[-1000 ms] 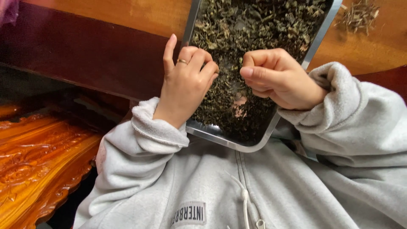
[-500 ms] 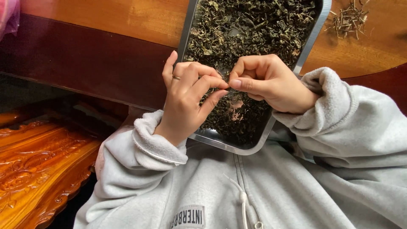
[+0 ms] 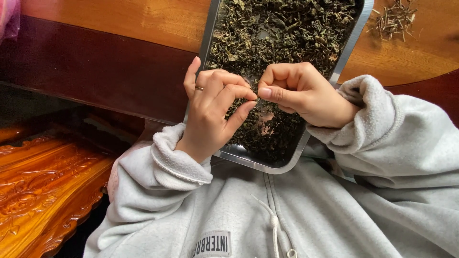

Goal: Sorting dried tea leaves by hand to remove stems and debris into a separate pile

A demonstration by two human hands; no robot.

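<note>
Over one metal tray (image 3: 345, 56) full of dried leaves (image 3: 282, 33), I see two hands. My left hand (image 3: 215, 112) and right hand (image 3: 299, 93) meet, each grip narrow, pinching one tiny stem (image 3: 257, 99) between them. One small pile of twigs (image 3: 394, 19) lies on the wooden surface (image 3: 119, 21).

One head-worn camera — it looks steeply down, close over a tray (image 3: 344, 57) at twelve o'clock on the tabletop (image 3: 143, 24) — lap at six.
</note>
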